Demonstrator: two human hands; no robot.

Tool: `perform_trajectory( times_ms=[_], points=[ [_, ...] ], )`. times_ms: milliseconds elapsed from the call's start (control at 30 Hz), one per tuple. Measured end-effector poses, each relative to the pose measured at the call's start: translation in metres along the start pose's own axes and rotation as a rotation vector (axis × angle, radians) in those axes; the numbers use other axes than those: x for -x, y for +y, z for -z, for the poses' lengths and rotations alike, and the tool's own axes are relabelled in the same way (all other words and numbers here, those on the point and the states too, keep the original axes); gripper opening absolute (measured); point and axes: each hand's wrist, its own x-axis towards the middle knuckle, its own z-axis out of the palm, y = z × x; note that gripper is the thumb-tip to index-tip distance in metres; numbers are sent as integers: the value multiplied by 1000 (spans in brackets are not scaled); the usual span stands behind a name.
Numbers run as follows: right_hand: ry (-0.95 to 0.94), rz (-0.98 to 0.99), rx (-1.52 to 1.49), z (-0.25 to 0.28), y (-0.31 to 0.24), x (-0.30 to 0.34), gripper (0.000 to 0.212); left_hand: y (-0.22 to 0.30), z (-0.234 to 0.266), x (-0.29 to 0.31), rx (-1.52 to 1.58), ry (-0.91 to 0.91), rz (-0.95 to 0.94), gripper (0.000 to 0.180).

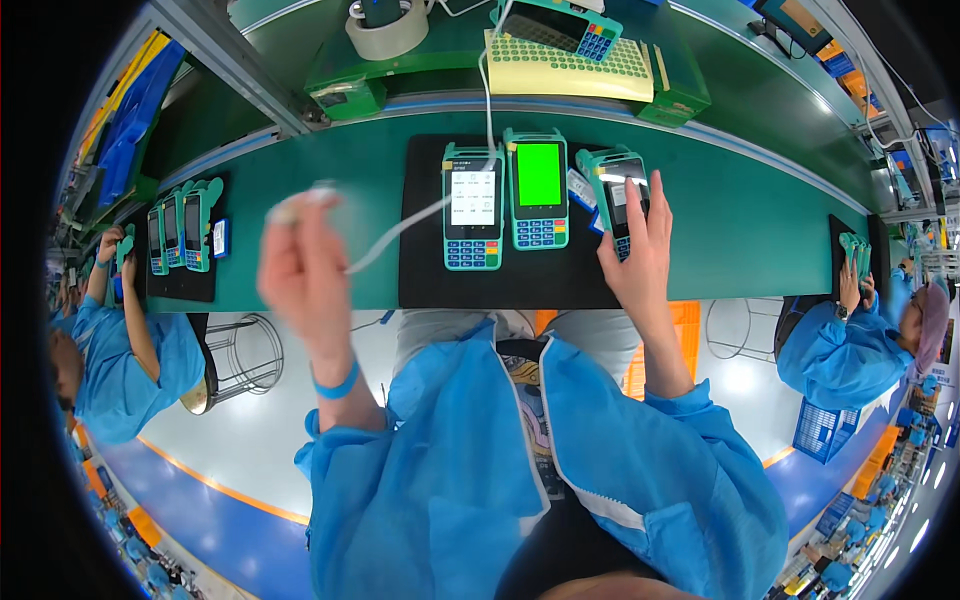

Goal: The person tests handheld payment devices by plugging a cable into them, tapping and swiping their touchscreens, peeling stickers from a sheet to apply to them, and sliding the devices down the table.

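My left hand, blurred by motion, is raised left of the black mat with its fingers closed on a white cable. The cable trails from it toward the terminals. My right hand lies over a tilted card payment terminal at the mat's right, fingers spread across its dark screen, thumb by its left edge. To its left are a terminal with a bright green screen and another with a white icon menu. A blue-and-white block sits partly behind the tilted terminal.
Beyond the mat is a green shelf carrying a tape roll, a yellow sheet and another terminal. Co-workers in blue sit at left and right. Several terminals stand on the left mat.
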Motion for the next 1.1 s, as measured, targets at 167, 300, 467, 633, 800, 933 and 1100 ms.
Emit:
perform_trajectory(
  times_ms=[167, 300, 467, 633, 800, 933, 1100],
  points=[
    [-173, 98, -264, -22, -57, -3, 94, -19, 6, 19, -563, 224, -438, 10],
    [-198, 31, -273, -65, -54, -4, 104, -38, -48, 37, -157, -320, -29, 10],
    [-249, -49, -432, -56, -51, 6, 101, -67, -75, 35, 48, -595, 356, 17],
    [-210, -20, -449, -52, -53, 14, 96, -64, -91, 26, -14, -722, 369, 25],
    [-251, -29, -461, -50, -50, 13, 100, -62, -95, 20, -15, -822, 390, 27],
    [-256, -10, -455, -50, -48, 13, 100, -60, -96, 18, -44, -884, 386, 28],
    [-247, 56, -370, -49, -48, 11, 103, -56, -100, 17, -93, -880, 344, 26]
  ],
)
